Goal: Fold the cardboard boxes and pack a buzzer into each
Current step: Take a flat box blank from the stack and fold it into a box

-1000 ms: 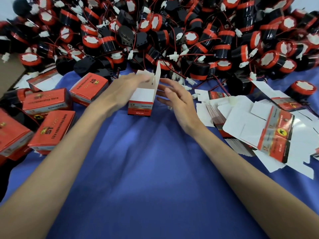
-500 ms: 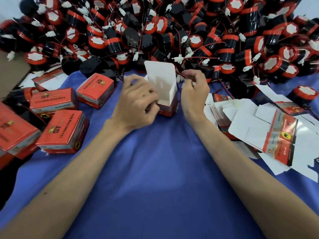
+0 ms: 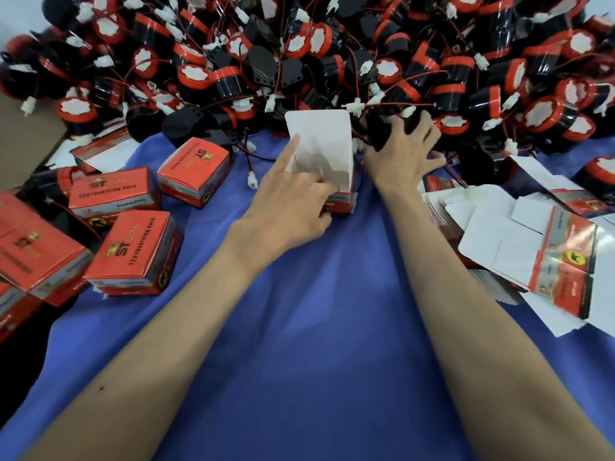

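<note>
The left hand (image 3: pixel 293 201) is gripping the open box (image 3: pixel 321 144) while the right hand (image 3: pixel 402 154) is curling round a buzzer (image 3: pixel 379 129), which next probably needs lifting clear of tangled wires.

Two hands at work at the edge of a buzzer heap

At centre frame the left hand (image 3: pixel 293 207) holds an open red-and-white carton (image 3: pixel 321 141) standing on the blue cloth (image 3: pixel 316 327). Its fingers are tucked inside, its thumb is on the front wall, and its forefinger points up beside the raised white lid. Just right of it, the right hand (image 3: pixel 399 154) lies spread with its fingers curved over a black buzzer (image 3: pixel 381 129) at the near edge of the heap of red-and-black buzzers (image 3: pixel 299 44), which fills the top of the frame. Closed cartons (image 3: pixel 133 251) lie at the left and flat carton blanks (image 3: pixel 532 247) at the right.
</note>
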`<state>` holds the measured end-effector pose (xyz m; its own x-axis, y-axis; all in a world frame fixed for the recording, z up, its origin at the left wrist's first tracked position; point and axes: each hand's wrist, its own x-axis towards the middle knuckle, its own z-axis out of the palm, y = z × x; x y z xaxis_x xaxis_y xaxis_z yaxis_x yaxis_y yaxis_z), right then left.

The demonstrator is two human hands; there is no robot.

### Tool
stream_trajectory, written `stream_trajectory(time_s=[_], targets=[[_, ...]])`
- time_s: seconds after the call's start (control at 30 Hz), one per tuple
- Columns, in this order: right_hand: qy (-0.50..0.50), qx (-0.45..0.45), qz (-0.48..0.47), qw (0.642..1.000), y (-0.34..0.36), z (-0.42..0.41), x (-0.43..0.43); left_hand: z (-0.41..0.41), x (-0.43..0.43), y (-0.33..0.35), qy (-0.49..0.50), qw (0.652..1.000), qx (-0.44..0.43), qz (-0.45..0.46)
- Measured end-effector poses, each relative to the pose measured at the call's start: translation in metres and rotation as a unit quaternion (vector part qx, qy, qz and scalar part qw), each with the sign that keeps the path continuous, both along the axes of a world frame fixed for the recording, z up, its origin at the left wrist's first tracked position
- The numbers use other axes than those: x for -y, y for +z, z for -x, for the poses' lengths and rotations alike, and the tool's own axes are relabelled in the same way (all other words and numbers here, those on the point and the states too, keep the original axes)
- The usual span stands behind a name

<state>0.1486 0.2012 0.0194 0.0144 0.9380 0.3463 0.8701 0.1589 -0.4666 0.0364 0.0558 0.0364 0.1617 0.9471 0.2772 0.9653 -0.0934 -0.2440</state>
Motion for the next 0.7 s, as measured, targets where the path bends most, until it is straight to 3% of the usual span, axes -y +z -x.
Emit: stream_trajectory(time_s=[0.17, 0.33, 0.6, 0.7], targets=[[0.024, -0.044, -0.019, 0.999, -0.004, -0.008, 0.001, -0.005, 0.002, 0.001, 0.022, 1.000, 0.010, -0.009], [0.026, -0.144, -0.028, 0.989, 0.001, -0.015, 0.004, -0.007, 0.002, 0.001, 0.039, 0.997, 0.061, -0.028], [0.063, 0.006, -0.025, 0.998, -0.012, -0.018, 0.013, -0.015, 0.002, -0.001, 0.035, 0.999, -0.021, -0.018], [0.057, 0.009, -0.031, 0.998, -0.014, -0.016, 0.012, -0.012, -0.002, 0.003, 0.032, 0.998, 0.051, -0.009]])
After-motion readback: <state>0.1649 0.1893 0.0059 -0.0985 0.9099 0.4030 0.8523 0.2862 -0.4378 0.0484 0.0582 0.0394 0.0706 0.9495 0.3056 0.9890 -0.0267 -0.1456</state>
